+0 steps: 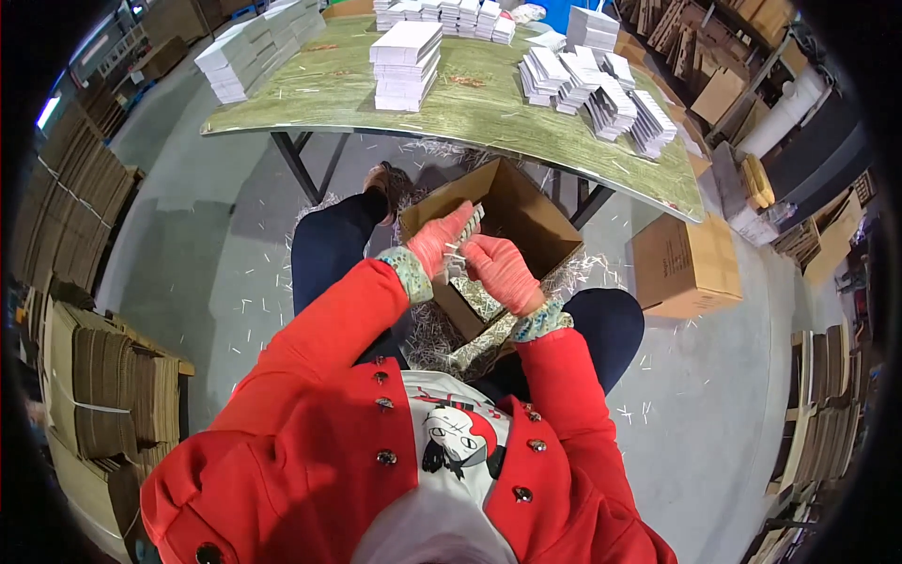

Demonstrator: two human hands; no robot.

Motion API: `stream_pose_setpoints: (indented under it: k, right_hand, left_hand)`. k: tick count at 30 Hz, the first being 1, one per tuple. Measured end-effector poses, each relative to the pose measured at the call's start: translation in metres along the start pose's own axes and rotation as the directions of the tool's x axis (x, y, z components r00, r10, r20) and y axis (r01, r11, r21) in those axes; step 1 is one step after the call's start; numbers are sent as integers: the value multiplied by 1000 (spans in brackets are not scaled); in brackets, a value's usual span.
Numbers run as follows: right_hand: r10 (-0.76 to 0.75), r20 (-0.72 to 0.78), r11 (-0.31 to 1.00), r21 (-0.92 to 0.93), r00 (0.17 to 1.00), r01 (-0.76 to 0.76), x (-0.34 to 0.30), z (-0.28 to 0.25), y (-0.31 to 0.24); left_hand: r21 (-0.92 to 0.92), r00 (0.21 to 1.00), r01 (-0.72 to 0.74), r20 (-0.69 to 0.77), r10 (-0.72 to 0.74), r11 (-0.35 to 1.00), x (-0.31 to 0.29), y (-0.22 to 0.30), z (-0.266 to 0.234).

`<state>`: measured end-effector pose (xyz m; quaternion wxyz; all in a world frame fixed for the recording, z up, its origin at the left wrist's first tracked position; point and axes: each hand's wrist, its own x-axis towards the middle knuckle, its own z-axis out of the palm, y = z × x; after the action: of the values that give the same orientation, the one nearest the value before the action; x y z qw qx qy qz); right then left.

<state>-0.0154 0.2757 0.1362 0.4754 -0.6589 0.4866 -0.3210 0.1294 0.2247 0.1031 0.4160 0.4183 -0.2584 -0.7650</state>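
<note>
My left hand point(439, 241), in a pink glove, is closed around a small stack of pale cut card pieces point(472, 224). My right hand point(503, 271), gloved the same way, has its fingers closed against the lower end of that stack. Both hands are over an open cardboard box point(536, 222) that stands on the floor between my knees. Narrow paper scraps point(479, 299) lie inside the box near its closest side. What the right fingertips pinch is partly hidden by the glove.
Ahead is a green-topped table point(310, 99) bearing white card stacks point(406, 66) and fanned stacks point(611, 105) at right. A closed carton point(684, 265) stands right of the box. Flattened cardboard point(117, 381) is piled at left. Paper strips litter the grey floor point(695, 404).
</note>
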Motion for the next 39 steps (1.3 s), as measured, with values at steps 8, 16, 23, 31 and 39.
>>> stream_pose_setpoints:
  k: [8,16,23,31,39]
  right_hand:
    - [-432,-107,506,-850,895,142,-5,22,-3]
    - [-284,-195,884,-432,939,177,1,18,3]
    - [-107,-226,991,56,968,123,-7,14,-6]
    - [-440,-284,596,-802,852,41,-8,17,5]
    - [-193,-158,979,-90,968,180,3,15,19]
  left_hand:
    - [833,786,-387,74,613,396,13,5,-1]
    - [420,944,-291,-20,330,859,23,0,-21]
    - [83,991,-109,-67,115,991,-5,9,6]
    - [773,745,-463,74,663,433,14,33,-24]
    - [609,710,-639,233,664,470,9,18,-8]
